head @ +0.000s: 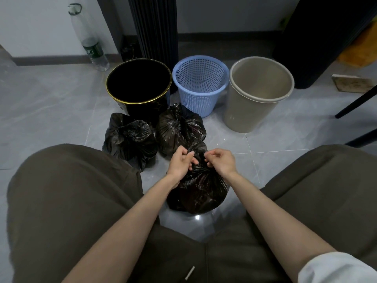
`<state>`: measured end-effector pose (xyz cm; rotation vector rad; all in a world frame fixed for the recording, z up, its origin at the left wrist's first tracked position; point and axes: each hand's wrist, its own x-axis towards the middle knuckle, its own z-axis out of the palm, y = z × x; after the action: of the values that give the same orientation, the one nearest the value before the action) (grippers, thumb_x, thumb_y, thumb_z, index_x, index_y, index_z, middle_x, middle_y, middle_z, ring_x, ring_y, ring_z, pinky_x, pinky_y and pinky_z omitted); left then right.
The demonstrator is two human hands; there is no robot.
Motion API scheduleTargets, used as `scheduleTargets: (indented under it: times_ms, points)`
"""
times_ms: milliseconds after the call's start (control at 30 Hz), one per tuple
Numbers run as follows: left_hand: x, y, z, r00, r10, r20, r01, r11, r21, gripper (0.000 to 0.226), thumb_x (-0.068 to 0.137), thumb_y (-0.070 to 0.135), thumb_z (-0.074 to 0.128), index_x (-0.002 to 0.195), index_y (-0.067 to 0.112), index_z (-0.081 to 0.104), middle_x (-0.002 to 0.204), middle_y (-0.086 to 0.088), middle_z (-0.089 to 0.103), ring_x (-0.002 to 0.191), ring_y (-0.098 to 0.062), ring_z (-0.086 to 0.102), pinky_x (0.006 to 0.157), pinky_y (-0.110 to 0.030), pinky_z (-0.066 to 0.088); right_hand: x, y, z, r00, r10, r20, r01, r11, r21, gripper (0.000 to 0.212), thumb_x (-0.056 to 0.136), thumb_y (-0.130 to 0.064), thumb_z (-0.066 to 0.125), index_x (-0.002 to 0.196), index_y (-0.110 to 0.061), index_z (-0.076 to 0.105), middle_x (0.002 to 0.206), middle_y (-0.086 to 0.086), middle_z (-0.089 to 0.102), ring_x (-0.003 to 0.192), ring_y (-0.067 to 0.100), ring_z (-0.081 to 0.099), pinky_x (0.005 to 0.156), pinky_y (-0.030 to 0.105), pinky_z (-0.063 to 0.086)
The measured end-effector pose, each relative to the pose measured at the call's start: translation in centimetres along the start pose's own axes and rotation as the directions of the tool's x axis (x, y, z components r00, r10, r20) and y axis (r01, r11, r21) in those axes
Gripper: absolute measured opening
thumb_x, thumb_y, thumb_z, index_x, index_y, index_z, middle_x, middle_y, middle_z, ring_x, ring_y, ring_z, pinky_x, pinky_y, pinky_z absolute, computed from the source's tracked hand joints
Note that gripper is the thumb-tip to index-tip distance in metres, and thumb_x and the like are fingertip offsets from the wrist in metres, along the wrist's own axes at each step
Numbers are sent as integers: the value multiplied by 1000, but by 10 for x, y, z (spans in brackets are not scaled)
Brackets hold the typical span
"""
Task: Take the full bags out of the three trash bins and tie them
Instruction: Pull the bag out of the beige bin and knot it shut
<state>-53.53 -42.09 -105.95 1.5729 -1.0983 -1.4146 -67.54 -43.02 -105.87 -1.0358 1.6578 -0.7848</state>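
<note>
Three bins stand in a row on the floor: a black bin with a gold rim [138, 82], a blue mesh bin [201, 82] and a beige bin [259, 88]. All three look bare inside. Two black bags lie in front of them, one at the left [130, 139] and one knotted at its top [179, 127]. A third black bag [199, 188] sits between my knees. My left hand [181, 161] and my right hand [221, 160] both pinch the gathered top of this bag.
A clear plastic bottle [89, 39] leans against the white wall at the back left. A dark ribbed column [155, 27] rises behind the bins. Black furniture legs [357, 103] and a wooden board [353, 83] are at the right. Grey tile floor surrounds everything.
</note>
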Motion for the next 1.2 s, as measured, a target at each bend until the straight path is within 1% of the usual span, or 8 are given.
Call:
scheduleTargets:
  times_ms: [133, 267, 400, 467, 567, 700, 1033, 1200]
  points:
    - [-2, 0, 5, 999, 44, 15, -45, 998, 53, 26, 90, 10, 60, 69, 15, 46, 63, -1, 62, 43, 4, 50, 48, -12, 42, -2, -2, 0, 999, 33, -2, -33, 997, -69, 20, 77, -7, 67, 60, -18, 66, 53, -2, 59, 47, 3, 51, 53, 14, 42]
    - [2, -8, 5, 994, 83, -68, -70, 982, 174, 25, 84, 16, 68, 63, 19, 55, 58, 0, 58, 49, -8, 53, 54, -30, 49, -5, -5, 1, 993, 46, 104, -49, 998, 25, 19, 76, -7, 70, 66, -22, 71, 63, 1, 63, 57, 6, 53, 63, 18, 45]
    - [5, -9, 5, 991, 71, -109, -45, 974, 222, 21, 82, 22, 70, 64, 20, 59, 61, -2, 63, 55, -16, 57, 63, -40, 54, -8, -6, 0, 984, 45, 174, -70, 988, 140, 15, 82, -4, 67, 81, -17, 74, 59, -13, 66, 59, 0, 56, 64, 13, 46]
    - [5, -8, 5, 988, 78, -131, -42, 966, 255, 19, 81, 23, 71, 65, 21, 61, 62, 1, 64, 57, -14, 58, 65, -38, 55, -10, -6, 0, 972, 44, 231, -94, 973, 211, 13, 83, -1, 64, 87, -10, 73, 63, -9, 67, 59, 0, 59, 64, 13, 47]
    - [2, -6, 3, 979, 142, -148, -85, 937, 339, 14, 80, 21, 70, 68, 17, 65, 62, 4, 62, 58, -10, 55, 64, -31, 50, -13, -9, 0, 960, 34, 279, -112, 957, 268, 11, 83, -15, 70, 85, -5, 73, 69, -4, 69, 61, -1, 61, 60, 11, 47]
    - [-5, 0, 6, 971, 217, -98, -156, 891, 426, 10, 77, 24, 75, 73, 15, 71, 63, 10, 63, 55, 3, 52, 59, -15, 44, -11, -6, 5, 983, 65, 170, -115, 948, 298, 12, 86, -21, 69, 79, -12, 74, 67, -4, 71, 63, 2, 64, 63, 13, 49]
    - [0, -5, -2, 993, 121, -15, -116, 976, 186, 9, 82, 15, 71, 87, 8, 72, 79, -6, 73, 72, -4, 66, 76, -14, 50, -3, -11, -7, 960, 128, 248, -252, 781, 571, 18, 96, -17, 53, 87, -9, 66, 83, -2, 72, 61, 1, 59, 61, 10, 49]
    - [-1, -6, -4, 987, 126, 97, -145, 965, 218, 6, 83, 15, 70, 87, 11, 72, 73, 5, 70, 67, 6, 64, 73, -11, 50, -2, -13, -11, 978, 53, 200, -155, 829, 538, 23, 99, -15, 46, 86, -7, 64, 92, 5, 68, 77, 5, 64, 66, 9, 50]
